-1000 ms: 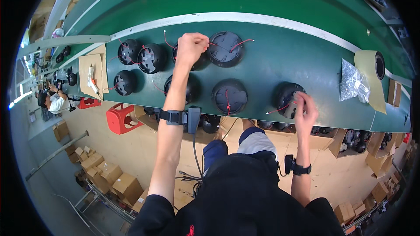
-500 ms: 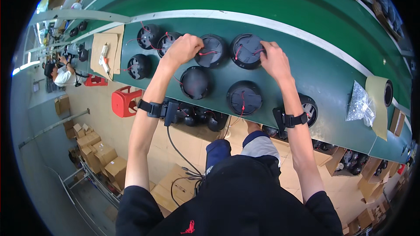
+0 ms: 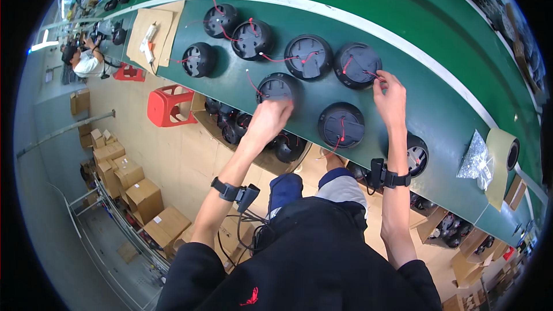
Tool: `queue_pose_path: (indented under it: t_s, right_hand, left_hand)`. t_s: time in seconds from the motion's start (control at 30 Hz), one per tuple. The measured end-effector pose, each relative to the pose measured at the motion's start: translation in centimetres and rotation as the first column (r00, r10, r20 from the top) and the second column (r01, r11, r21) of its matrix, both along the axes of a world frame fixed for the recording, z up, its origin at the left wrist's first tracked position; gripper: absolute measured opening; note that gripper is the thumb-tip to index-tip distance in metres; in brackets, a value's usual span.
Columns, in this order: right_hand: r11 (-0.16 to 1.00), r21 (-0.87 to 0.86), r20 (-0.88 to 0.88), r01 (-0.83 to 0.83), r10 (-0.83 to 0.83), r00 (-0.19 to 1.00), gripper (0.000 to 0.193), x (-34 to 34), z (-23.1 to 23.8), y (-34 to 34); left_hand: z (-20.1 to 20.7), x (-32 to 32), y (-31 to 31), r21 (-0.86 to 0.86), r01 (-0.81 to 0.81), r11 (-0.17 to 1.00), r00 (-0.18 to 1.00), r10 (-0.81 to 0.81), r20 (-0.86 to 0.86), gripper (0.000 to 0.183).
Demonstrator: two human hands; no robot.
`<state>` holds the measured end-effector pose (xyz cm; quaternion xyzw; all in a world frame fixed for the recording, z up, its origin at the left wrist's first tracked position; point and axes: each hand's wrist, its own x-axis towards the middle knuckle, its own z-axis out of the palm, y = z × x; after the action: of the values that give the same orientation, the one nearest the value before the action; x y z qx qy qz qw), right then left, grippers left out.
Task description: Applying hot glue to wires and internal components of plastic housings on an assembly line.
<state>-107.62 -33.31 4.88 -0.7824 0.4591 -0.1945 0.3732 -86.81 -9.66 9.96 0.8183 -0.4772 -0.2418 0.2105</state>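
Note:
Several round black housings with red wires stand on the green worktable [image 3: 230, 89]. My right hand [image 3: 390, 101] pinches the end of a red wire [image 3: 374, 75] at the right rim of the far-right housing [image 3: 358, 64]. My left hand [image 3: 271, 118] is over the near rim of a middle housing [image 3: 277, 86]; its fingers are blurred and partly hidden, so its grip does not show. A nearer housing [image 3: 341, 125] lies between my arms, its red wire across its face. Another housing [image 3: 308, 56] stands left of the one at my right hand.
A white glue gun [image 3: 148, 43] lies on cardboard at the table's left. To the right are a clear plastic bag [image 3: 477, 161] and a tape roll [image 3: 511, 155]. Boxes of black parts [image 3: 230, 126] sit below the near edge. A red stool [image 3: 170, 106] and a co-worker [image 3: 86, 60] are left.
My left hand has come down from the back row to the middle housing. My right hand has drawn slightly to the right with the wire. The view has shifted too.

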Motion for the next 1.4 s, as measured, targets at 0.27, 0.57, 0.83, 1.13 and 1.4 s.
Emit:
queue_pose_path:
  t_s: [0.27,0.57,0.83,1.13,1.4]
  right_hand:
    - [0.996,0.01,0.068,0.093,-0.094,0.993,0.037,-0.1,-0.5,1.0]
    - [0.999,-0.01,0.036,0.039,-0.038,0.999,0.044,-0.3,-1.5,2.2]
    - [0.998,0.02,0.039,0.063,-0.064,0.997,0.043,-0.1,-1.6,2.1]
    - [0.999,-0.033,0.047,0.023,-0.022,0.999,0.046,-0.2,-2.1,2.0]
    - [0.999,0.006,0.062,0.053,-0.053,0.997,0.045,-0.4,-2.0,2.5]
  left_hand:
    - [-4.3,15.2,-0.5,-0.251,-0.569,0.783,0.809,0.588,0.0,0.036]
    - [-6.7,22.1,-5.0,-0.215,-0.537,0.816,0.844,0.514,-0.156,0.03]
    - [-2.7,22.0,-4.8,-0.534,-0.498,0.683,0.823,0.566,-0.045,0.021]
    - [-3.1,22.0,-10.5,0.016,-0.167,0.986,0.865,0.139,0.482,0.032]
    - [-2.2,21.7,-8.4,0.078,-0.236,0.969,0.855,0.169,0.49,0.019]
